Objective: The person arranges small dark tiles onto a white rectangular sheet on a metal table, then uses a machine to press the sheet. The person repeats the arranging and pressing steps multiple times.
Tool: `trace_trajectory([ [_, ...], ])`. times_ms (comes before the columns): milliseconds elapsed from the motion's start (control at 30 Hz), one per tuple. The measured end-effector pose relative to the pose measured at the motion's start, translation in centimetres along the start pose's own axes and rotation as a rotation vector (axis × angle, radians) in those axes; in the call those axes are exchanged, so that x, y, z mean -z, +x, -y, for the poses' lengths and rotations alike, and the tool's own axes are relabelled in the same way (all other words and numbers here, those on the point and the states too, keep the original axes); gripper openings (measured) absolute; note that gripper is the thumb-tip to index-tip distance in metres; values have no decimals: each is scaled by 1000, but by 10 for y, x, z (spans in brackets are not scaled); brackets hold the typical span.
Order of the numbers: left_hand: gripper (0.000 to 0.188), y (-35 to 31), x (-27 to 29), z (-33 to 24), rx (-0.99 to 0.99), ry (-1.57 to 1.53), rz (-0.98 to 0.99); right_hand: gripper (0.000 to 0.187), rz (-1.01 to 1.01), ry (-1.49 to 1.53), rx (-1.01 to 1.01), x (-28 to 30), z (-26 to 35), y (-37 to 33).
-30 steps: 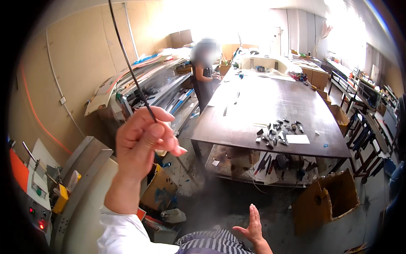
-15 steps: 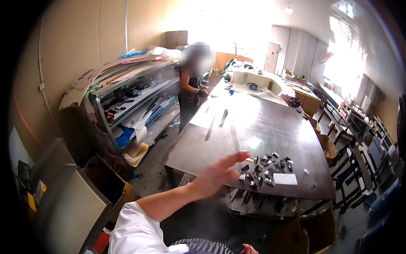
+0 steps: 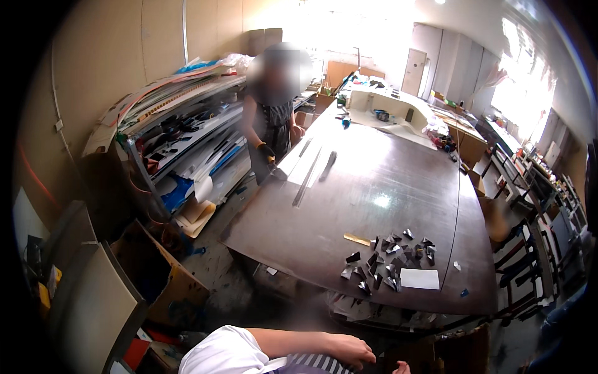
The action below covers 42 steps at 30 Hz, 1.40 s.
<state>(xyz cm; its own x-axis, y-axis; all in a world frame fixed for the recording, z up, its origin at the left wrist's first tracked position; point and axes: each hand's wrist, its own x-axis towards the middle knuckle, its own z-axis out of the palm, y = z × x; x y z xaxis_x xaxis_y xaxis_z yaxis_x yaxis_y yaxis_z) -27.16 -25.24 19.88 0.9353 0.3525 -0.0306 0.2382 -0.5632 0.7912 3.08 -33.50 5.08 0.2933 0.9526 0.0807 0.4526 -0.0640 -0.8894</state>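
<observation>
My left hand (image 3: 350, 350) is in front of my body near the lower edge, below the table's near side. Its fingers are loosely bent and apart, with nothing visible in them. Only some fingertips of my right hand (image 3: 402, 368) show beside it at the bottom rim; the rest is cut off. On the near part of the dark table (image 3: 398, 187) lies a cluster of small bent, shiny dark metal pieces (image 3: 375, 260). A white card (image 3: 419, 278) sits against them, and a short brass-coloured strip (image 3: 357, 239) lies at their far left.
Another person (image 3: 271, 118) stands at the table's far left, a dark glove on one hand, near long strips (image 3: 306, 177). A loaded shelf rack (image 3: 180, 149) lines the left wall. Open cardboard boxes (image 3: 187, 293) stand on the floor; chairs (image 3: 526, 268) are at right.
My left hand has drawn back from over the table's near edge to my body. The brass strip is now uncovered. The other person has turned and come closer, a gloved hand at the table's edge.
</observation>
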Motion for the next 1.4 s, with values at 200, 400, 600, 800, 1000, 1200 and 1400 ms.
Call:
trace_trajectory([
  [200,45,50,-5,20,201,-44,-203,27,41,-7,243,21,-42,107],
  [400,43,128,12,11,284,-26,-291,34,218,251,-184,34,-183,215],
  [600,36,157,27,17,320,45,-420,41,259,312,-186,15,-160,251],
  [800,35,156,39,39,387,17,-395,42,327,270,-229,-4,-150,284],
  [1000,35,164,60,82,270,34,-414,30,319,319,-346,7,-98,311],
  [1200,39,168,80,116,273,-8,-260,21,179,217,-332,8,-67,321],
  [1400,43,170,81,145,112,-26,-190,23,165,-34,-287,5,-77,312],
])
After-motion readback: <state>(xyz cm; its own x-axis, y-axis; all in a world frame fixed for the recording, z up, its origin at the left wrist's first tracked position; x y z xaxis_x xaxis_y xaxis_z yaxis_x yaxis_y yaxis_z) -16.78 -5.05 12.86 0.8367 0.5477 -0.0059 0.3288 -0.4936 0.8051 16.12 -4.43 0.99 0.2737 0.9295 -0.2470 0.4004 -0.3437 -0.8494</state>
